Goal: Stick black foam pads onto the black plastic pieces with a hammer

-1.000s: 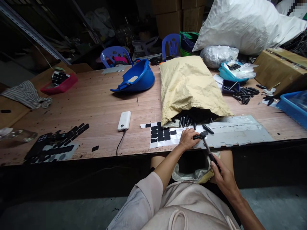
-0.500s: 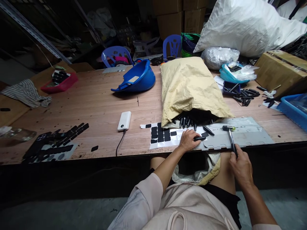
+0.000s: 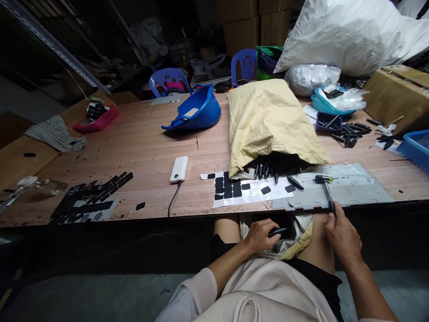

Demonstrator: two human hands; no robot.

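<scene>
My left hand (image 3: 262, 235) is closed around a black pen-shaped piece (image 3: 278, 231), above the open bag (image 3: 303, 248) on my lap, below the table edge. In my right hand (image 3: 344, 230) is a small hammer (image 3: 328, 192); its dark head with a yellowish-green end rests over the grey board (image 3: 351, 190). Another black piece (image 3: 295, 182) lies on the table beside the mouth of a tan sack (image 3: 268, 116), where several similar pieces show. Black rounded stickers (image 3: 266, 190) lie on a white backing sheet (image 3: 254, 197) left of the board.
A white power bank (image 3: 179, 169) with a cable lies left of the sheet. Farther back stands a blue scoop-shaped basin (image 3: 201, 109). On the right are a teal bowl (image 3: 330, 105), loose black pieces (image 3: 351, 132), a carton (image 3: 398, 96) and a blue tray (image 3: 415, 147).
My left hand has moved from the table top down over the lap bag, carrying the black piece. The hammer stays in my right hand, nearly still. The view has shifted slightly.
</scene>
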